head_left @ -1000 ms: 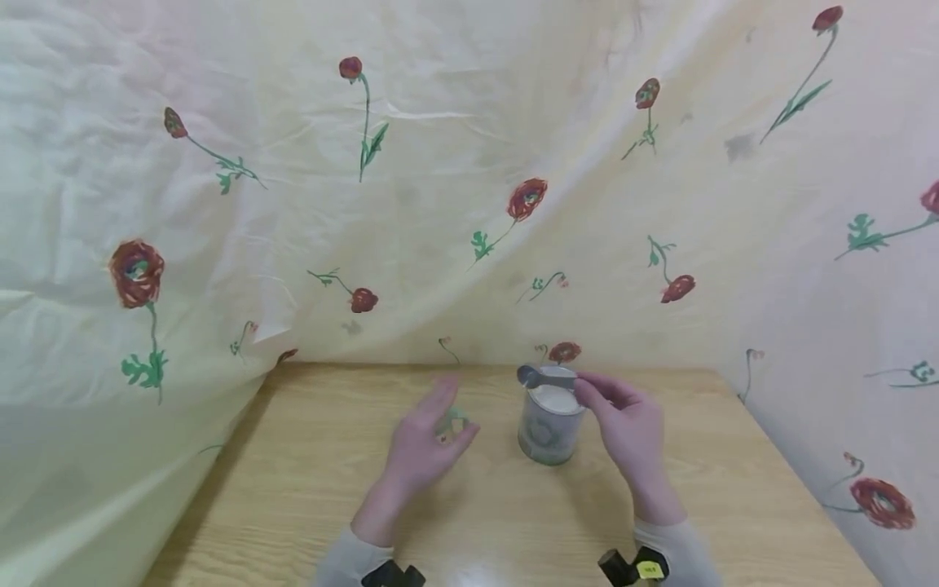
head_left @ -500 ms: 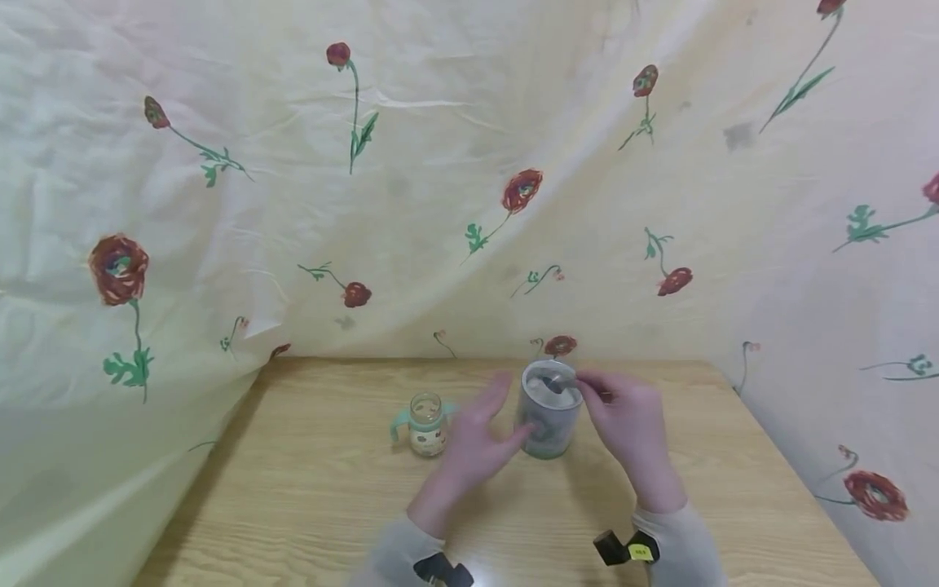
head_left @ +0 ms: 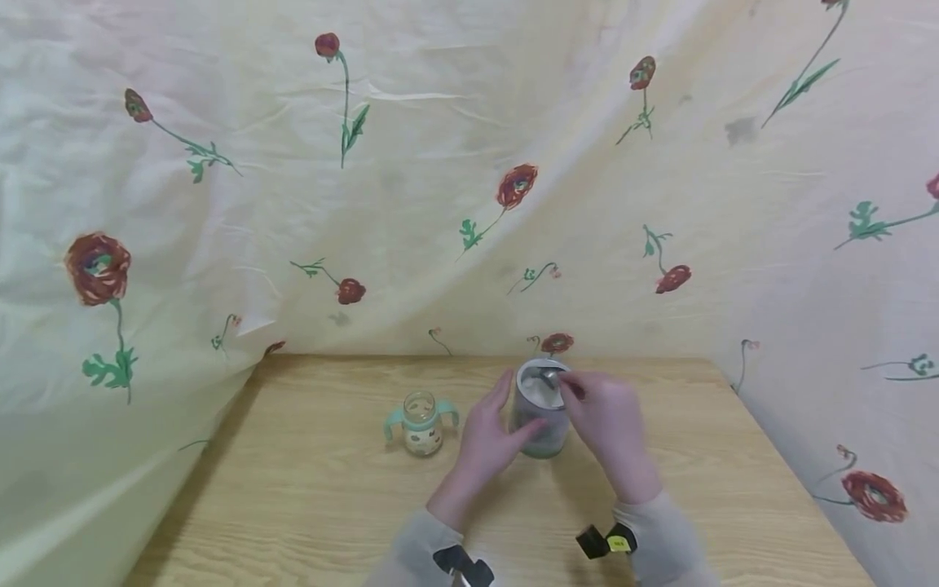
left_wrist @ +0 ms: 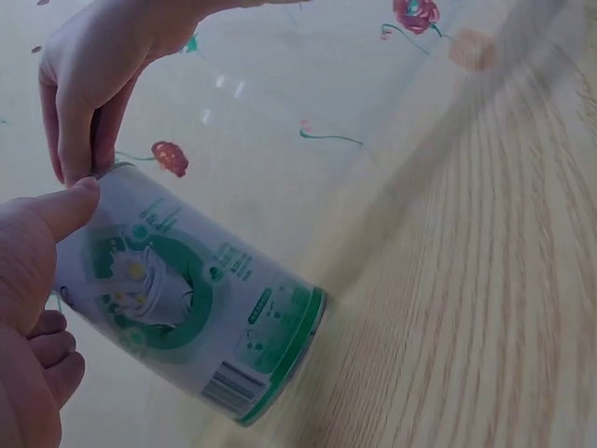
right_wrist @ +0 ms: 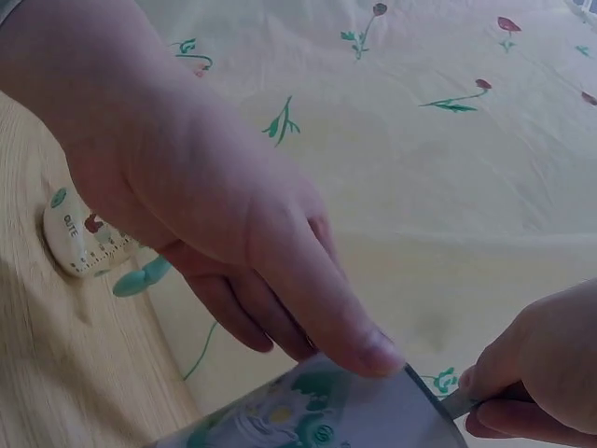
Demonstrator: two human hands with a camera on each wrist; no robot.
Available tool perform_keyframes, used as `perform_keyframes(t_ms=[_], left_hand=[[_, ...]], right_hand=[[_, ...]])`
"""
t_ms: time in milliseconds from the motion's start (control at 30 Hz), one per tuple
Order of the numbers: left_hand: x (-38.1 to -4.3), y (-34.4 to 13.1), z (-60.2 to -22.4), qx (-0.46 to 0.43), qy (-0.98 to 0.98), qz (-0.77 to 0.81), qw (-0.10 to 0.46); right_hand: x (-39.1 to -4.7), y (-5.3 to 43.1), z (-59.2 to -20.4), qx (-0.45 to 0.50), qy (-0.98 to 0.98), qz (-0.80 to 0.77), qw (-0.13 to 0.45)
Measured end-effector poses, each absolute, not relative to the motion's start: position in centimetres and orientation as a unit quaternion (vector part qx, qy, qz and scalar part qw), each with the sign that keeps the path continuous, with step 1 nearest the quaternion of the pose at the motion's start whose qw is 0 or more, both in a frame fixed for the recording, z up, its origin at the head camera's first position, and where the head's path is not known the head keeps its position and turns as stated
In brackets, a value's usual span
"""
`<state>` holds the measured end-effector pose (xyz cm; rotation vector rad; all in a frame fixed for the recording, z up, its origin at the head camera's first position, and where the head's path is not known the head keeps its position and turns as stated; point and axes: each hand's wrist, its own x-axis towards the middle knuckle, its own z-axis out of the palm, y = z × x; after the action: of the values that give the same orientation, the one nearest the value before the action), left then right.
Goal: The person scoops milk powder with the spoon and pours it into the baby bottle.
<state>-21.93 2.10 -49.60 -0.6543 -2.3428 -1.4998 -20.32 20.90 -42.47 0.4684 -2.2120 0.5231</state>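
A white and green milk powder can [head_left: 544, 444] [left_wrist: 219, 289] stands on the table, its top open and pale powder showing inside. My left hand [head_left: 484, 444] holds it from the left, thumb on the near side near the rim and fingers around the far left. With my right hand [head_left: 607, 420] I pinch the handle of a grey measuring scoop [head_left: 548, 376] at the can's right rim. The scoop's bowl is inside the can mouth; in the right wrist view its handle [right_wrist: 457, 404] crosses the rim.
A clear baby bottle [head_left: 421, 432] with mint handles and no lid stands upright left of the can. The wooden table [head_left: 315, 489] ends at a flower-patterned cloth [head_left: 411, 204] hanging behind and at both sides.
My left hand has moved right from in front of the bottle to the can and taken hold of it. My right hand has lowered the scoop from above the can into its mouth.
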Motion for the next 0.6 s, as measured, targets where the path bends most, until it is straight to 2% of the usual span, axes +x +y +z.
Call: perform_keyframes(t_ms=[267, 600], left_hand=[[-22.5, 3.2, -49.7, -0.186, -0.801, -0.556, 0.121], [-23.2, 3.8, -50.3, -0.187, -0.781, -0.588, 0.101]], right_hand=[[-20.8, 19.8, -42.8, 0.187, -0.88, 0.204, 0.385], [-21.2, 19.4, -43.0, 0.197, -0.888, 0.236, 0.342]])
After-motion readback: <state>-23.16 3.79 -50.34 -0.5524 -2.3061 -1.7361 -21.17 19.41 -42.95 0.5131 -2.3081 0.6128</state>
